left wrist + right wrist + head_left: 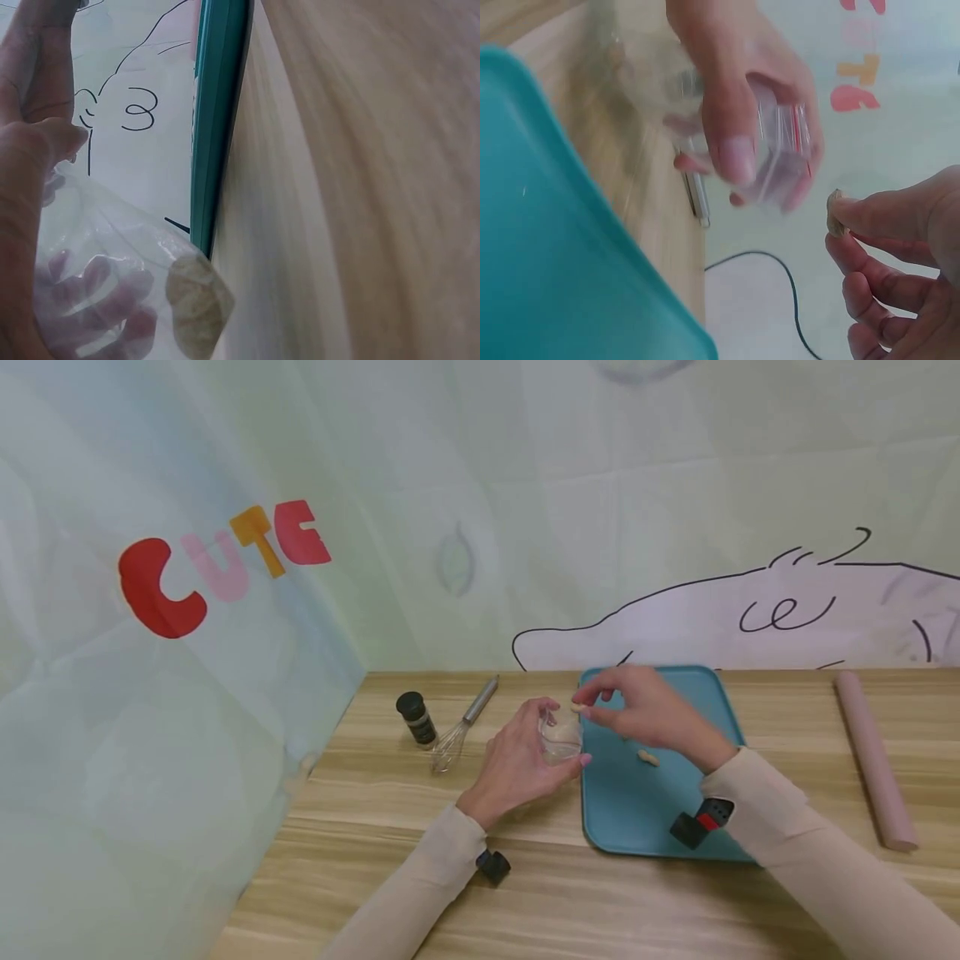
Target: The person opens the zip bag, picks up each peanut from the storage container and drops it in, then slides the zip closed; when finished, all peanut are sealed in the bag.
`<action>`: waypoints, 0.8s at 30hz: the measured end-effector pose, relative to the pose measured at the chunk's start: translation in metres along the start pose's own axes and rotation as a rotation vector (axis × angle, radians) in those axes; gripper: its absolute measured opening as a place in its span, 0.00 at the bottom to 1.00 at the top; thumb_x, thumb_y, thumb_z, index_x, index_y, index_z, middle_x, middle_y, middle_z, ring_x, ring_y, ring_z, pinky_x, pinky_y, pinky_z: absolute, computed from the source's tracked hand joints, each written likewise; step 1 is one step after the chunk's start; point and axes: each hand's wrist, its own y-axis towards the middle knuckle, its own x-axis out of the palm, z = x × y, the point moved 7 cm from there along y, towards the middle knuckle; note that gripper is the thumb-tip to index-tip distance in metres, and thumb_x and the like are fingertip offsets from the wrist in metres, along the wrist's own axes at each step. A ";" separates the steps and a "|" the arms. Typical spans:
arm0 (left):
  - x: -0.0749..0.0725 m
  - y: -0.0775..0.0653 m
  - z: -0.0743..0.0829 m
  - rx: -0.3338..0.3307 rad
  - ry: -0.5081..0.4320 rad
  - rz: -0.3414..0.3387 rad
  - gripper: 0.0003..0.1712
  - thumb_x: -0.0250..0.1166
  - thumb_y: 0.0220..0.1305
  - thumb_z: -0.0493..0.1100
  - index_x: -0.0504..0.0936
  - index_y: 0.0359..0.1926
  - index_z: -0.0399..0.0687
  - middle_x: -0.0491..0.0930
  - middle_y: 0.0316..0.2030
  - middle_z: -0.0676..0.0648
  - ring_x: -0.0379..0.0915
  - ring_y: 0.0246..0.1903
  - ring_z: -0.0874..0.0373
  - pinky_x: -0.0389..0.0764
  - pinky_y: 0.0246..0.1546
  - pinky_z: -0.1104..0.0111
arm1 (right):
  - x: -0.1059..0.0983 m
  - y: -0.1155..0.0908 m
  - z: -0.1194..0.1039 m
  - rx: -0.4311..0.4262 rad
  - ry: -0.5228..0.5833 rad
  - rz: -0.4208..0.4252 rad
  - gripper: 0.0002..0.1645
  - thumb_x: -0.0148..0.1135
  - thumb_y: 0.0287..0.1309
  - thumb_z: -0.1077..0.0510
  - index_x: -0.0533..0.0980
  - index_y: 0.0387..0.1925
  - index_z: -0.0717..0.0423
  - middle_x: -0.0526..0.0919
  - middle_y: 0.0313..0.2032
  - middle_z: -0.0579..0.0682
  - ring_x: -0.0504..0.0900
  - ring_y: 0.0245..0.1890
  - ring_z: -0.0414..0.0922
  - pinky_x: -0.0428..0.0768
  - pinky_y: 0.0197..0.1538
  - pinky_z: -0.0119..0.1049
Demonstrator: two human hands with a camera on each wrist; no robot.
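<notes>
Peanut (835, 213), its long axis roughly crosswise in the head view and one end toward the bag, sits pinched in the right hand (648, 710). Just beside it, the left hand (517, 760) grips a clear zip bag (561, 737). Another peanut (648, 757) lies slantwise on the blue tray (637, 827). Farther left are a whisk (470, 720) and a black-capped jar (417, 720), its label (423, 729) too small to read; the backdrop (420, 568) reads "CUTE".

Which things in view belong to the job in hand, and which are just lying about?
In the job, it seems:
clear bag, held by the left hand
pinched peanut, in the right hand
loose peanut, on the blue tray

Apparently just lying about:
black-capped jar
whisk
pink rolling pin
</notes>
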 end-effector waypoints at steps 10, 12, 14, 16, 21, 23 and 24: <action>-0.002 0.000 0.004 0.030 0.011 0.018 0.45 0.76 0.60 0.65 0.69 0.70 0.51 0.80 0.55 0.48 0.78 0.44 0.57 0.80 0.39 0.66 | 0.014 0.003 -0.010 -0.057 0.017 -0.024 0.12 0.71 0.67 0.61 0.88 0.50 0.56 0.92 0.45 0.51 0.83 0.45 0.52 0.79 0.49 0.42; -0.002 0.000 0.004 0.032 0.011 0.019 0.45 0.76 0.60 0.65 0.69 0.70 0.51 0.80 0.55 0.48 0.78 0.43 0.57 0.79 0.39 0.67 | 0.014 0.002 -0.009 -0.059 0.025 -0.018 0.12 0.71 0.66 0.61 0.88 0.50 0.57 0.92 0.44 0.51 0.82 0.45 0.52 0.78 0.49 0.42; -0.002 0.000 0.004 0.032 0.012 0.020 0.45 0.76 0.60 0.65 0.69 0.70 0.51 0.80 0.54 0.48 0.78 0.43 0.57 0.78 0.38 0.67 | 0.012 0.000 -0.006 -0.060 0.027 -0.010 0.12 0.70 0.66 0.61 0.88 0.50 0.57 0.91 0.44 0.50 0.82 0.44 0.51 0.78 0.48 0.42; -0.001 0.001 0.004 0.030 0.011 0.021 0.46 0.76 0.60 0.65 0.69 0.70 0.51 0.81 0.55 0.48 0.78 0.43 0.57 0.78 0.39 0.66 | 0.009 -0.001 -0.003 -0.056 0.033 -0.003 0.12 0.70 0.66 0.62 0.88 0.50 0.58 0.91 0.43 0.50 0.81 0.44 0.51 0.78 0.47 0.43; -0.001 0.001 0.003 0.017 0.005 0.015 0.45 0.75 0.60 0.66 0.69 0.71 0.53 0.81 0.56 0.48 0.78 0.43 0.57 0.78 0.39 0.64 | 0.000 -0.002 0.012 -0.028 0.013 -0.001 0.12 0.70 0.67 0.62 0.88 0.51 0.58 0.91 0.43 0.51 0.82 0.45 0.52 0.79 0.45 0.40; 0.000 0.001 0.002 0.005 0.004 0.009 0.45 0.75 0.60 0.66 0.69 0.71 0.54 0.81 0.56 0.48 0.78 0.43 0.57 0.78 0.40 0.64 | -0.004 -0.002 0.019 -0.012 -0.011 -0.002 0.12 0.70 0.68 0.61 0.88 0.51 0.58 0.92 0.44 0.52 0.82 0.46 0.51 0.78 0.45 0.39; 0.000 0.001 0.002 0.001 0.003 0.008 0.45 0.75 0.60 0.66 0.69 0.71 0.54 0.81 0.56 0.49 0.77 0.42 0.57 0.78 0.40 0.64 | -0.007 -0.002 0.024 0.001 -0.021 -0.003 0.12 0.70 0.68 0.61 0.88 0.52 0.58 0.92 0.45 0.52 0.82 0.46 0.51 0.79 0.46 0.39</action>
